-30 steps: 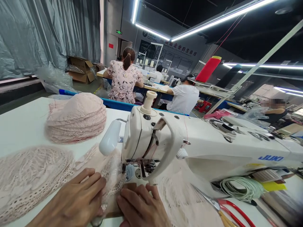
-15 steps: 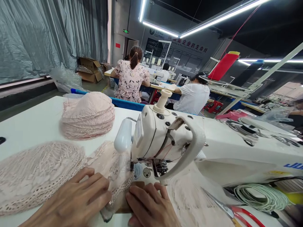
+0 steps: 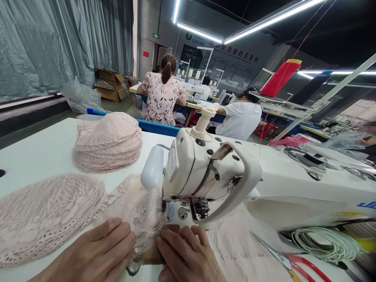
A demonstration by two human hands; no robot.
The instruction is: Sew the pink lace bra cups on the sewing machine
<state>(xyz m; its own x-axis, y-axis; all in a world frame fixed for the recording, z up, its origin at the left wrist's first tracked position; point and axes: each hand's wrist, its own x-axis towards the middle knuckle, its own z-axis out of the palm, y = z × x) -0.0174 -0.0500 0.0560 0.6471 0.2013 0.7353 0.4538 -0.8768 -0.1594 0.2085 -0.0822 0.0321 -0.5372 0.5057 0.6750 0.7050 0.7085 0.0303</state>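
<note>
A pale pink lace piece (image 3: pixel 147 207) with a holed, scalloped edge lies at the needle area of the white sewing machine (image 3: pixel 202 172). On its near left edge my left hand (image 3: pixel 101 246) is closed, fingers together and curled over the lace; the thumb is hidden. Close in front of the presser area, my right hand (image 3: pixel 188 252) presses bent fingers together on the near edge of the lace, beside a brown strip (image 3: pixel 151 252). What lies beneath those fingertips is hidden. Further left rests a larger lace pile (image 3: pixel 53 215).
Stacked pink lace cups (image 3: pixel 108 143) stand on the white table (image 3: pixel 32 149). Right of my right hand are more lace (image 3: pixel 237 243), red-handled scissors (image 3: pixel 305 266) and a coiled pale green cord (image 3: pixel 326 244). A red thread cone (image 3: pixel 280 78) stands above. Other people sit at machines ahead.
My left hand has drawn its fingers closer together and shifted slightly down and left at the lace. My right hand stays nearly in place. The view has moved a little.
</note>
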